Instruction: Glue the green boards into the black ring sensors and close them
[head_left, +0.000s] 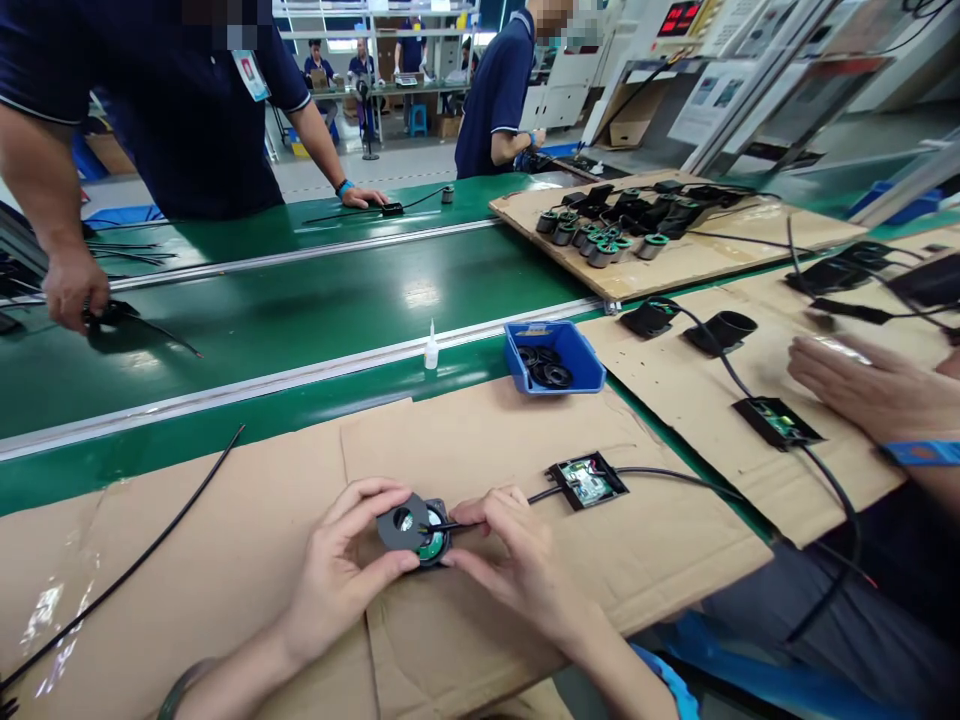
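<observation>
My left hand (pixel 337 560) pinches a flat dark grey ring (pixel 388 534) between thumb and fingers. The ring lies tilted over part of a round black housing (pixel 444 556), where a green circuit board (pixel 430 549) shows. My right hand (pixel 517 550) grips the black cable (pixel 441 527) beside the housing, its thumb at the housing's edge. Behind my right hand the cable appears to lead to a small open black box (pixel 555 472) with a circuit board (pixel 589 482) inside. Whether the ring touches the board is hidden.
A blue bin (pixel 562 380) of black rings (pixel 551 372) and a small white bottle (pixel 431 352) stand beyond the cardboard (pixel 262 560). A loose black cable (pixel 161 545) lies left. Co-workers' hands (pixel 862 385) are at right and across the green conveyor (pixel 337 290). Motor parts (pixel 600 245) cover a board behind.
</observation>
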